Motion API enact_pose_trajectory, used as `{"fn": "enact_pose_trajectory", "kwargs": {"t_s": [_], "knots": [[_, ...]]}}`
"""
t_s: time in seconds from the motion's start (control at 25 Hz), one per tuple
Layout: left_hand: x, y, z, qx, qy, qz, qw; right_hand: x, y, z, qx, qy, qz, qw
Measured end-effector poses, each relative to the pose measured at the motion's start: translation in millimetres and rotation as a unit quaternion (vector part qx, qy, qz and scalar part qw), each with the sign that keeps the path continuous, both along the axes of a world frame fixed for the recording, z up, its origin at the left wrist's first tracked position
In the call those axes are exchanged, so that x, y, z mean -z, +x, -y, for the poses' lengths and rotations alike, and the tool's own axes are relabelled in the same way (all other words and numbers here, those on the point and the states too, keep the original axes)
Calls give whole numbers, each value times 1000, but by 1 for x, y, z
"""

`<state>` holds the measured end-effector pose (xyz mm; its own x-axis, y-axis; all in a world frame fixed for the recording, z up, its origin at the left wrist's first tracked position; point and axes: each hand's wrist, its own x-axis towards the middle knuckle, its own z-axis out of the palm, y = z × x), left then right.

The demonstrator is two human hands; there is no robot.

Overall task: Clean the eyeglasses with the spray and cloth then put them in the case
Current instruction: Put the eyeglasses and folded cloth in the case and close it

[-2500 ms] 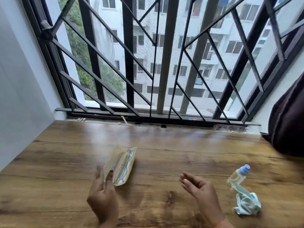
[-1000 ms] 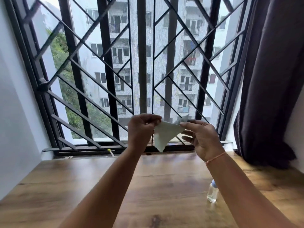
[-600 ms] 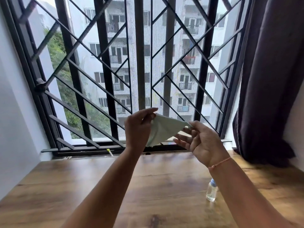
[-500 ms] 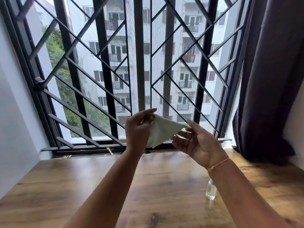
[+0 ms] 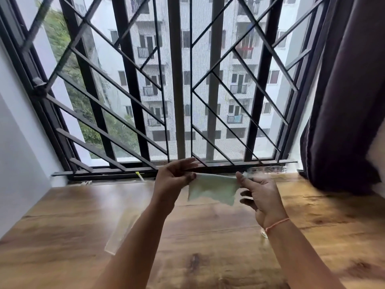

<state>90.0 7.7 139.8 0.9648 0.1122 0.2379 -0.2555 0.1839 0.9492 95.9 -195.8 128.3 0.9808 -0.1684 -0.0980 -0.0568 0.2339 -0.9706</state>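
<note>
A pale green cloth (image 5: 212, 189) hangs stretched between my two hands above the wooden table. My left hand (image 5: 173, 180) pinches its left corner, and my right hand (image 5: 258, 195) pinches its right corner. The clear glasses case (image 5: 121, 230) lies on the table below my left forearm, partly hidden by it. I cannot make out the eyeglasses in the case. Only a sliver of the spray bottle (image 5: 263, 233) shows behind my right wrist.
The wooden table (image 5: 62, 236) runs up to a window with a black metal grille (image 5: 177, 101). A dark curtain (image 5: 343, 101) hangs at the right, reaching the table's far right corner. A white wall (image 5: 14, 163) closes the left side.
Both hands have come down with the cloth, from in front of the window to just above the table. The cloth is pulled flatter, and the case has come into view.
</note>
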Motion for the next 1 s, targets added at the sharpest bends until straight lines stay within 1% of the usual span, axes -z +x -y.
{"fn": "enact_pose_trajectory", "kwargs": {"t_s": [0.08,0.16,0.2,0.28,0.36,0.44,0.52,0.6,0.72,0.88,0.96,1.0], "knots": [[3,0,2,12,-21,-3,1000,5,1,2,-38,82,-62,994],[7,-1,7,11,-45,-20,999,7,0,2,-96,152,-126,976],[9,-1,10,-3,-47,-28,999,7,-1,3,-120,163,-137,970],[12,1,11,-48,-37,-39,997,8,-1,5,-155,165,-133,965],[15,1,11,-76,-36,-52,995,11,-1,6,-156,165,-121,966],[16,-1,11,-91,-34,-63,993,16,2,7,-121,131,-108,978],[19,-4,11,-107,-25,-68,992,22,4,5,-83,60,-82,991],[22,-7,12,-117,-17,-71,991,28,5,4,-56,13,-49,997],[27,-10,11,-149,-7,-75,986,32,6,6,-38,0,-27,999],[35,-10,10,-178,10,-84,980,36,10,12,-50,-5,-18,999],[37,-10,10,-188,37,-78,978,36,14,16,-54,-38,16,998],[38,-10,10,-197,57,-73,976,35,16,17,-52,-73,37,995]]}}
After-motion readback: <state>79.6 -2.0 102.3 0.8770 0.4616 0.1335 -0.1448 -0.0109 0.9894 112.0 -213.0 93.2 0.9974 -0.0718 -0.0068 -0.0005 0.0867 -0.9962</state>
